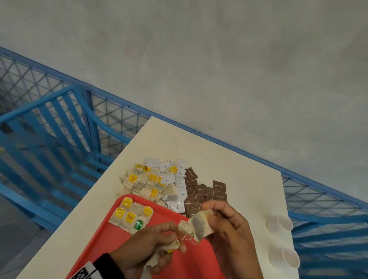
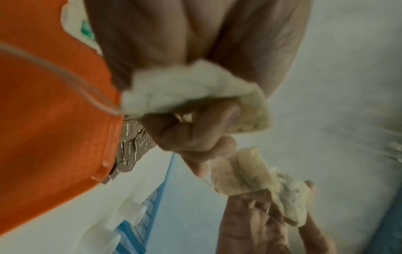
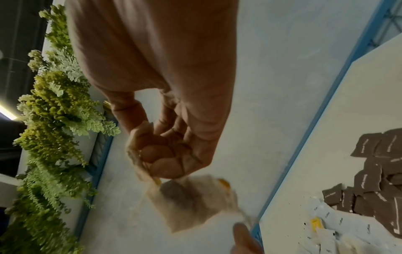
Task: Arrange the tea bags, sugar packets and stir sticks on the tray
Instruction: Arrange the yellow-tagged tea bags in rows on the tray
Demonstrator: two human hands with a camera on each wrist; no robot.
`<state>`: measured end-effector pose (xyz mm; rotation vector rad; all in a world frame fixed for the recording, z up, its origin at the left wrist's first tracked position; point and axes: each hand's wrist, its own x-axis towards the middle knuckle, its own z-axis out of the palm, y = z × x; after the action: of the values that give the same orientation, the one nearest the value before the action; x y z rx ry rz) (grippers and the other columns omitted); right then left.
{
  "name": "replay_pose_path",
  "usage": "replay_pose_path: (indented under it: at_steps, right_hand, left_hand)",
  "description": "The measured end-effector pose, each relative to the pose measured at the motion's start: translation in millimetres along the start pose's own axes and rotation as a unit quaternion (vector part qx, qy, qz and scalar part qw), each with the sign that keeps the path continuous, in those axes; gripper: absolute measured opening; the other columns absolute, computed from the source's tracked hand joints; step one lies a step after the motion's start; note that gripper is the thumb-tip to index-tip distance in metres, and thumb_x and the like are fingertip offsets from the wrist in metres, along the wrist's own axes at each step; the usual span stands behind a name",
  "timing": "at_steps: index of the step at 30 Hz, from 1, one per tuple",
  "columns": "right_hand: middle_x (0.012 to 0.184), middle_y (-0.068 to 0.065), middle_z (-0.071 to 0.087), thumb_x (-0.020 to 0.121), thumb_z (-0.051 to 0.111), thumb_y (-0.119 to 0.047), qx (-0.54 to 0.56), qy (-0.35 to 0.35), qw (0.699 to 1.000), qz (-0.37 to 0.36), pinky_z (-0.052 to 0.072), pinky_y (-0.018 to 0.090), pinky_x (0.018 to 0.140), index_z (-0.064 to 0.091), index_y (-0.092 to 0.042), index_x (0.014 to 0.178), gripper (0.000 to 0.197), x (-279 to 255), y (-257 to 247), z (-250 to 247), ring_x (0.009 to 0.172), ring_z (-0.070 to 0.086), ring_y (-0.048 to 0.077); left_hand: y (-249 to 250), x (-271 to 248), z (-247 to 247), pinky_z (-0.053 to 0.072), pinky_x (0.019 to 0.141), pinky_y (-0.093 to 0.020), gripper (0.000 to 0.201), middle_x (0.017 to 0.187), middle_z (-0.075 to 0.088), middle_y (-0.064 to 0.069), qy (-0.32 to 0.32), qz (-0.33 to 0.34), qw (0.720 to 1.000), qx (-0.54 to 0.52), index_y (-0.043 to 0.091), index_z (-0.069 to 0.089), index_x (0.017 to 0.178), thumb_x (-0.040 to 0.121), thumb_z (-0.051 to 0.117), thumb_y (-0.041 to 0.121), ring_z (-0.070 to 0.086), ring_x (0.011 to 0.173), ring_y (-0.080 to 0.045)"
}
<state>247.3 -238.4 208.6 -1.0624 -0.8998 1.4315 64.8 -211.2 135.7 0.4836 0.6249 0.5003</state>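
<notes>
A grey wall fills the upper frame. Below it a blue mesh railing runs diagonally from left to right. A cream tabletop sits lower centre. Green fern foliage hangs at the right wrist view's left.

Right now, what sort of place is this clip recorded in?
Probably a staged indoor work area, not a real café: a plain white table stands against a bare grey wall, fenced by blue mesh railing. Foliage, maybe artificial, hangs nearby. On the table are a red tray and white paper cups.
</notes>
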Motion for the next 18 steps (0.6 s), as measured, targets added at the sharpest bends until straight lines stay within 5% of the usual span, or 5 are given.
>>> replay_pose_path:
  at_steps: [6,10,15,18]
  right_hand:
    - [0.079,0.006,0.069,0.086,0.063,-0.006,-0.209,0.026,0.976,-0.059,0.053,0.025,0.063,0.075,-0.017,0.089,0.016,-1.0,5.7,5.3,0.073,0.065,0.014]
    - [0.083,0.009,0.066,0.093,0.061,0.000,-0.298,0.057,0.948,-0.100,0.054,0.048,0.070,0.073,-0.029,0.093,0.031,1.7,18.0,3.0,0.078,0.063,0.031]
    - [0.086,0.000,0.070,0.092,0.066,-0.010,-0.298,0.099,0.939,-0.138,0.058,0.045,0.074,0.073,-0.028,0.097,0.020,1.3,21.3,5.5,0.080,0.067,0.024]
    - [0.084,0.002,0.070,0.087,0.068,-0.029,-0.284,0.119,0.941,-0.140,0.056,0.039,0.066,0.071,-0.033,0.101,0.015,2.5,22.4,9.4,0.071,0.066,0.020]
  left_hand:
    - [6.1,0.1,11.3,0.034,0.031,-0.014,0.053,0.077,0.064,-0.018,0.013,-0.004,0.999,-0.041,0.004,0.067,0.097,0.095,0.050,0.054,0.051,0.037,-0.014]
    - [9.2,-6.9,18.5,0.030,0.029,-0.013,0.028,0.055,0.055,-0.003,0.028,0.039,0.999,0.022,0.002,0.055,0.097,0.091,0.069,0.026,0.044,0.034,-0.006]
    - [16.4,-13.3,21.6,0.026,0.029,-0.012,0.021,0.051,0.052,-0.001,0.058,0.062,0.996,0.040,0.000,0.056,0.096,0.087,0.063,0.017,0.039,0.030,-0.003]
    - [18.4,-15.0,22.6,0.026,0.029,-0.012,0.021,0.051,0.052,-0.003,0.072,0.083,0.994,0.028,0.000,0.057,0.096,0.085,0.065,0.016,0.038,0.030,-0.003]
